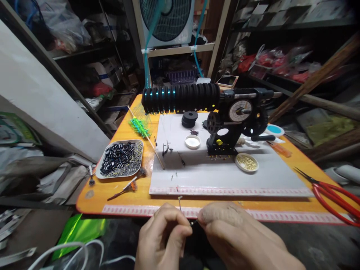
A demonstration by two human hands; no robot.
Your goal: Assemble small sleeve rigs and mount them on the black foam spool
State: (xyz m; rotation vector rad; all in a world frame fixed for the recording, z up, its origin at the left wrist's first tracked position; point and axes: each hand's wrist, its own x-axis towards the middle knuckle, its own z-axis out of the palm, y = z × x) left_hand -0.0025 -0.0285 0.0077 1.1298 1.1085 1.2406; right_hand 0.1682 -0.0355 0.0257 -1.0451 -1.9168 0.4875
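Low at the front edge of the orange table, my left hand is closed in a pinch on a tiny metallic piece. Just to its right, my right hand is closed too, its fingertips at the other side of that piece; what exactly they grip is too small to tell. A small thin part stands out above my left fingers. Beyond my hands lies a white board with a black geared winding machine and a ribbed black roller.
A tray of black tubes and small metal parts is at the left, near a green brush-like item. Red-handled scissors lie right. A dish of gold pieces and a white dish sit on the board.
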